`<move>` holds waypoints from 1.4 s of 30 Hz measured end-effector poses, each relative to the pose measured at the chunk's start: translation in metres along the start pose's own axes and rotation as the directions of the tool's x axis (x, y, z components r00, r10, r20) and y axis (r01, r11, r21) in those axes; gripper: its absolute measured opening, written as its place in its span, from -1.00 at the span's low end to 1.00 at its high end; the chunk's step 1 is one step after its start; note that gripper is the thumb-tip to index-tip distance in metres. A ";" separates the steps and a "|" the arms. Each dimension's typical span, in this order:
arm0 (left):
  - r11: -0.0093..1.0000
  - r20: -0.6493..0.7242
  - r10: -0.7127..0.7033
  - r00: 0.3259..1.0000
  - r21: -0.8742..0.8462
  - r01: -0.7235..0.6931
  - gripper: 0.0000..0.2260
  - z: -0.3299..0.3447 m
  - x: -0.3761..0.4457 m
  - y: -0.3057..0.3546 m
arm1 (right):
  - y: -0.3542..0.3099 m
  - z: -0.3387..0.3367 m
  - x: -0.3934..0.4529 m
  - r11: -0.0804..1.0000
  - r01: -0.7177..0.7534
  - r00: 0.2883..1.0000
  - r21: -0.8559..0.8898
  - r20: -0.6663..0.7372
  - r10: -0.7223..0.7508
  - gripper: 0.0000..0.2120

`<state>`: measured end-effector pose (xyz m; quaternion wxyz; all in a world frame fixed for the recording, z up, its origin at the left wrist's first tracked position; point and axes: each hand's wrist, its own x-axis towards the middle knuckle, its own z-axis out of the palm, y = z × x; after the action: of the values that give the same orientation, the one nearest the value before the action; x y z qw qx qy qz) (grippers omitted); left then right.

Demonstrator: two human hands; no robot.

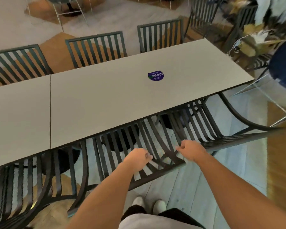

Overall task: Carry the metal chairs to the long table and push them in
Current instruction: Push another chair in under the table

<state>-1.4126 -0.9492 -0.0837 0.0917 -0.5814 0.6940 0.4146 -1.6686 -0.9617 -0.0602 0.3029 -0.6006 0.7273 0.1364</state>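
**Near-side chairs going in under the long table**

Seen from above the long table (106, 96), with everything placed against it and read left to right.

Behind its far edge: three metal chairs — far left chair (18, 63), far middle chair (96, 47), far right chair (160, 35) — backs upright and close to the edge, apparently already pushed in. Past the far right corner, one or two more slatted chairs (203, 12), blurred, well apart from the table and probably yet to be carried.

Along the near edge: three chairs too. Near left chair (23, 179) partly tucked under. Near middle chair (139, 146) with seat slats running under the tabletop, back rail toward the person. Near right chair (213, 126) likewise partly under, at the table's right end.

Left hand (136, 158) curled over the middle chair's back; right hand (190, 150) fisted just above the same back's right end — actual grip on the metal not clear for either.

By judgement, well along: final push on this chair, then the stray ones.

On the tabletop, right of centre: one round purple sticker (155, 76).
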 end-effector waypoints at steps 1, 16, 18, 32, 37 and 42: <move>1.000 -0.009 0.025 1.000 0.007 -0.025 -0.70 -0.004 0.007 0.010 | 0.010 -0.006 0.001 1.000 -0.017 1.000 -0.004 -0.023 0.017 -0.72; 1.000 -0.115 -0.024 0.993 -0.023 0.021 -0.76 0.028 0.101 0.186 | 0.182 -0.075 0.062 0.998 0.056 0.998 -0.039 -0.021 -0.056 -0.69; 0.996 -0.105 -0.076 0.991 -0.055 0.071 -0.74 0.044 0.107 0.216 | 0.210 -0.085 0.070 0.994 0.095 0.995 -0.045 0.008 -0.095 -0.71; 0.995 0.039 -0.085 0.996 0.061 0.083 -0.66 0.102 0.158 0.312 | 0.347 -0.117 0.096 0.991 0.134 0.989 -0.002 0.070 -0.134 -0.50; 0.992 0.050 -0.066 0.997 0.111 0.061 -0.66 0.118 0.173 0.318 | 0.363 -0.111 0.103 0.983 0.184 0.981 -0.029 0.069 -0.181 -0.46; 0.976 -0.003 -0.160 0.987 0.147 0.158 -0.70 0.130 0.180 0.329 | 0.385 -0.108 0.126 0.949 0.256 0.964 -0.181 0.120 -0.237 -0.58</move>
<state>-1.8049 -0.9985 -0.1224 0.1702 -0.6248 0.6736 0.3562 -2.0783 -1.0292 -0.1157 0.2919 -0.7064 0.6140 0.1969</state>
